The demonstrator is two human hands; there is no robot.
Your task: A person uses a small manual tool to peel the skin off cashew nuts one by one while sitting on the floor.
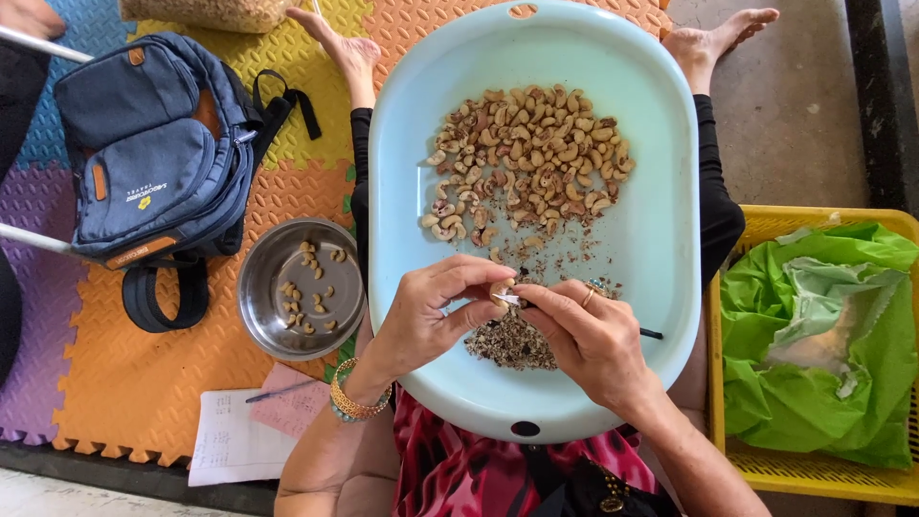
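The left hand [436, 311] pinched one pale cashew kernel [500, 290]; the right hand [586, 330] gripped a small blade [509, 300], best scraped shallowly over the pale-blue oval plastic basin [661, 230].

foam mat floor [144, 383], backpack [153, 153], steel bowl [263, 287], papers [235, 445]

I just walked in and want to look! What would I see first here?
First, the big pale blue tub in the middle, on the person's lap, with a heap of nuts in it. Just below the heap, the left hand pinches one nut while the right hand works at it with a small tool. Left of the tub sits a steel bowl; on the right, a yellow basket.
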